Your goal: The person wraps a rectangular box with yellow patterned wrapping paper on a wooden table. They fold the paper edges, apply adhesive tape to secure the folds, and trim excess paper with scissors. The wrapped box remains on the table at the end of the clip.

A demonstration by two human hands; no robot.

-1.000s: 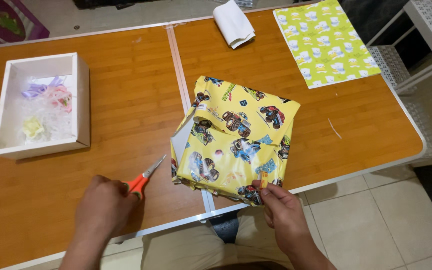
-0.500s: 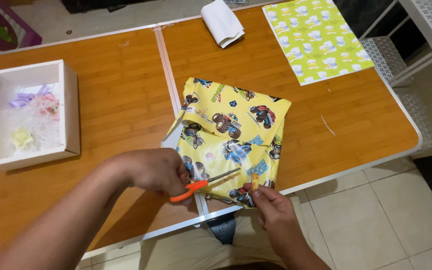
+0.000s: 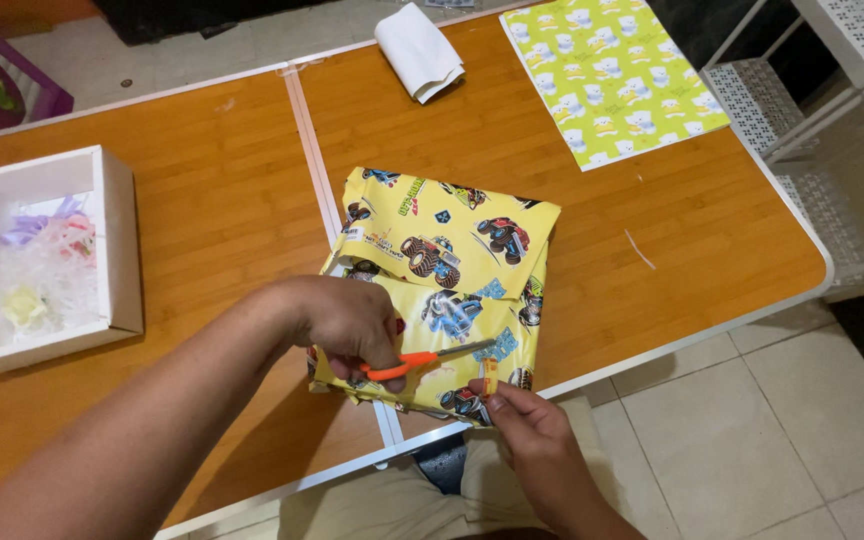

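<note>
We work at an orange wooden table (image 3: pixel 202 230), where a parcel wrapped in yellow monster-truck paper (image 3: pixel 442 285) lies near the front edge. Our left hand (image 3: pixel 347 325) is closed around orange-handled scissors (image 3: pixel 422 360), whose blades point right across the parcel toward a small yellow strip (image 3: pixel 490 375). Our right hand (image 3: pixel 527 425) pinches that strip upright between thumb and fingertips at the parcel's near edge. A clean cut here, we judge, calls for keeping the strip taut and the blades clear of the wrapping beneath. A second ago the scissors lay on the table under our left hand, well left of the parcel; they have since crossed over it. Farther off sit a white box of ribbons (image 3: pixel 37 255), a green patterned sheet (image 3: pixel 612 75) and a folded white cloth (image 3: pixel 417 50).
</note>
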